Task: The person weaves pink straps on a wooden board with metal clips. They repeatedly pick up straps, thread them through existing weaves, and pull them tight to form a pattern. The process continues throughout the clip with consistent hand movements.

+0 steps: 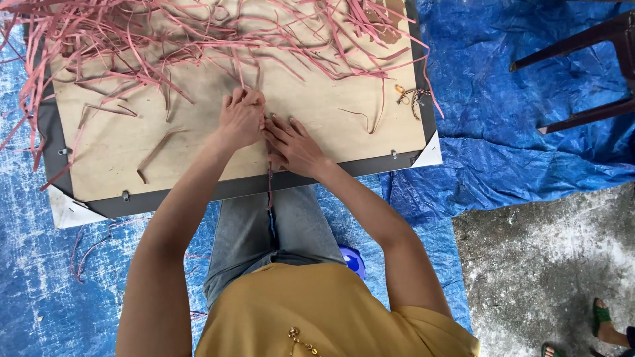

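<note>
Head-worn camera, single view, looking steeply down over the wearer's own body.

The lens sits above the wearer's torso and points almost straight down and slightly forward, so the yellow shirt [317,311] fills the lower edge and the wooden board [198,132] lies across the upper half. It is near enough that both forearms run the full height of the frame, meeting at centre where the left hand [241,119] and right hand [294,145] rest. Blue tarpaulin [516,99] and bare concrete floor [549,264] occupy the right side.
</note>
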